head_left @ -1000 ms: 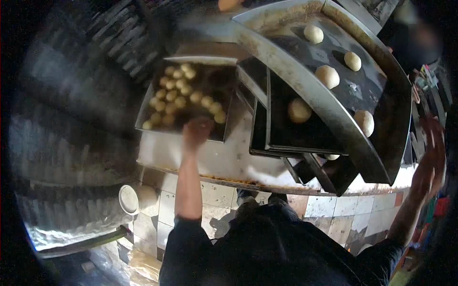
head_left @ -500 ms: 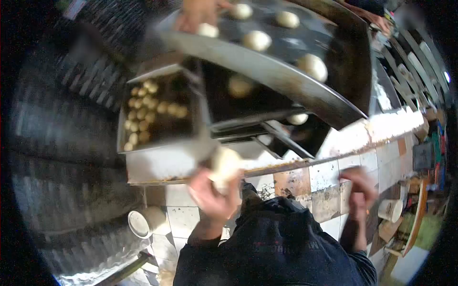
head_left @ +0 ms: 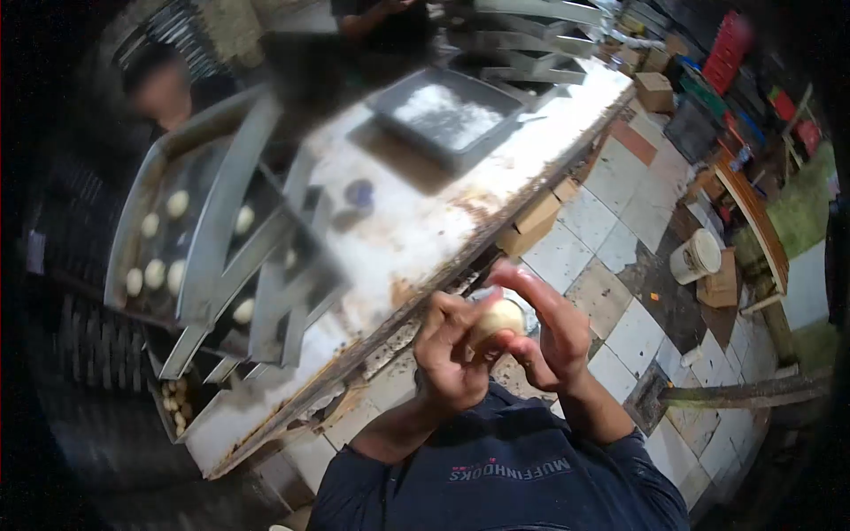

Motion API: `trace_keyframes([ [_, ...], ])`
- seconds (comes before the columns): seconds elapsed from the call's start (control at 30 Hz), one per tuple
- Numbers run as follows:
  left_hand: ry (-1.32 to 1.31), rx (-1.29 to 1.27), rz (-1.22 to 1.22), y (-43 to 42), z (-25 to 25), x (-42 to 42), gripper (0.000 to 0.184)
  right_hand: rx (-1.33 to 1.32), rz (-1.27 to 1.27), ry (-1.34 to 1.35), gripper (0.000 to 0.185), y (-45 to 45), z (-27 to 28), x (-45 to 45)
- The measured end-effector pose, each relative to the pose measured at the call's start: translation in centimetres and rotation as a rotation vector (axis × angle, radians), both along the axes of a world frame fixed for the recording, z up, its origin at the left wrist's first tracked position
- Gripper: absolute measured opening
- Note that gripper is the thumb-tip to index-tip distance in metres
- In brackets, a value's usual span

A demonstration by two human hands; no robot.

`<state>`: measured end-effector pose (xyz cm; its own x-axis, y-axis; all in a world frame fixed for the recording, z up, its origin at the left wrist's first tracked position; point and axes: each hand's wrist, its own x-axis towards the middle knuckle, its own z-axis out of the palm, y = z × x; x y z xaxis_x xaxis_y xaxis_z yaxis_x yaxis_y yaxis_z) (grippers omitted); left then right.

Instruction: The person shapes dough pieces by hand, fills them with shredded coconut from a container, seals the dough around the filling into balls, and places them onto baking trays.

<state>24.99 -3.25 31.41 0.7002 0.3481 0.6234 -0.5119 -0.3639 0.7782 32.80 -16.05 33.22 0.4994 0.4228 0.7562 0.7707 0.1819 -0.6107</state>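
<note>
A pale, rounded dough ball (head_left: 498, 324) is between my two hands in front of my chest, beyond the table's near edge. My left hand (head_left: 453, 347) curls around its left side, with the thumb against the dough. From the other side my right hand (head_left: 560, 329) cups it, fingers bent over the top and thumb near the bottom. The fingers cover part of the ball. To the left, several similar dough balls lie in a metal tray (head_left: 124, 226), the top one of stacked, skewed trays.
The white worktable (head_left: 381, 257) runs diagonally, carrying a dark tray (head_left: 443, 146) with white flour. More dough balls show in a box (head_left: 197, 423) low left. Two other people stand across the table. A white bucket (head_left: 695, 255) and cardboard boxes (head_left: 653, 91) are at right.
My view has swung toward the right along the table. My right hand, apart from the dough before, has come to the dough ball that my left hand was holding.
</note>
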Motion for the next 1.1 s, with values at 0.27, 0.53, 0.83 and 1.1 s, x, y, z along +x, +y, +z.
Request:
trace_keyframes([
  [0.27,0.138,-0.026,-0.485,-3.5,-0.4,12.1,0.077,0.119,-0.376,0.254,0.031,-1.3,-3.0,7.8],
  [0.53,0.418,-0.891,-0.543,3.5,-5.2,25.0,0.032,0.000,-0.294,0.284,0.051,4.9,-5.6,25.1],
  [0.83,0.468,-1.100,-0.727,15.8,-10.7,28.3,0.045,-0.535,0.015,0.375,0.022,15.0,-9.8,38.2],
  [1.1,0.464,-1.014,-0.378,19.9,-12.0,27.6,0.056,-1.455,0.270,-0.211,0.027,23.2,-18.2,49.5],
])
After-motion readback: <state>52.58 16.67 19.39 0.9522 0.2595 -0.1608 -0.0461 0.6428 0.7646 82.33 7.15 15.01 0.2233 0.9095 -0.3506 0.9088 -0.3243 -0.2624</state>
